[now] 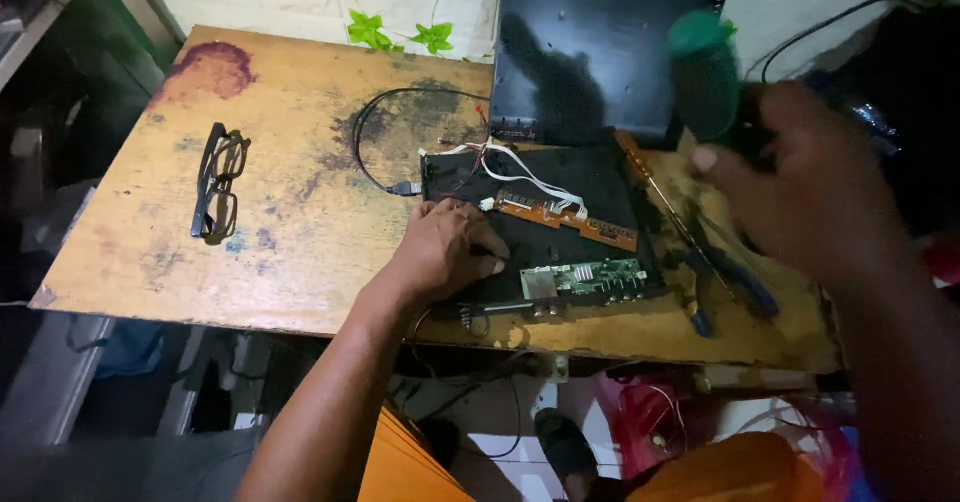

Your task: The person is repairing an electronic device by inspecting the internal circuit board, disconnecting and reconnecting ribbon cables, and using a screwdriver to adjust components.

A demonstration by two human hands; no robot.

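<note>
The opened black electronics chassis (560,232) lies near the front edge of the stained wooden worktop (290,172), with an orange circuit strip (565,219) and a small green circuit board (585,279) inside. The left hand (445,252) presses flat on its left part, fingers spread and released, grasping nothing. The right hand (810,177), blurred, is raised to the right, fingers clenched around a dark tool with a green brush-like head (705,72). Judging by this, a firm steadying palm and light strokes clear of the white wires (525,172) would serve best. Black-framed eyeglasses (218,182) lie well apart on the left.
</note>
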